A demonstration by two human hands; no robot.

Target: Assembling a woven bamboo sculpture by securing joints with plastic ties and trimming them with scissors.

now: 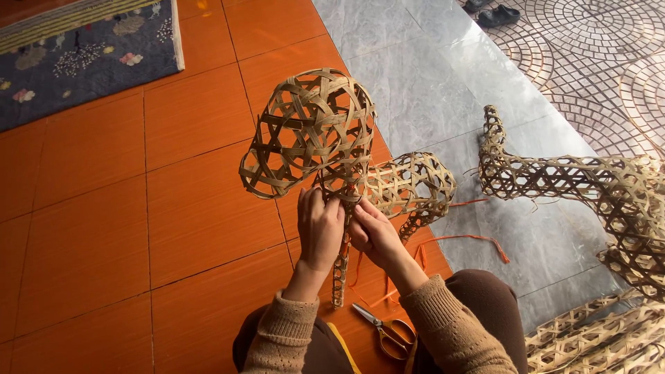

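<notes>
A woven bamboo figure (312,131) with a rounded open-weave head stands tilted above the orange tile floor. My left hand (320,228) grips its narrow neck from the left. My right hand (373,232) presses against the same neck from the right, fingers pinched on an orange strip (346,246). A thin woven stem (339,277) hangs down between my wrists. A second woven tube section (412,187) juts out to the right behind my right hand.
Scissors with orange handles (384,331) lie on the floor by my knees. Loose orange ribbon (471,241) trails right. Another large woven bamboo piece (589,183) lies on the grey tiles, more weaving (603,339) at bottom right. A blue rug (83,55) lies top left, dark shoes (497,15) at the top.
</notes>
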